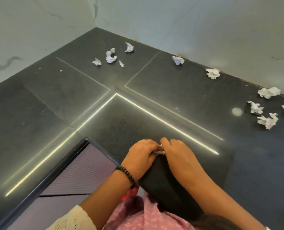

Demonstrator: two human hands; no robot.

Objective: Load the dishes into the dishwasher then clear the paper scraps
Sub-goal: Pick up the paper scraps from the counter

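Observation:
My left hand (141, 156), with a bead bracelet on its wrist, and my right hand (177, 156) meet at the near edge of the dark counter (55, 97). Their curled fingers pinch a small white paper scrap (159, 151) between them. Right under the hands lies a black bag-like thing (161, 185); its opening is hidden. Several crumpled paper scraps lie on the counter: a cluster near the back corner (111, 56), one by the back wall (178, 60), another further right (212, 73), and a group at the far right (268, 121).
The counter runs into a corner between two pale marbled walls (204, 30). A lilac ribbed cabinet front (81, 171) drops away below the counter's edge at the lower left. A pale round spot (237, 111) shows on the counter at the right.

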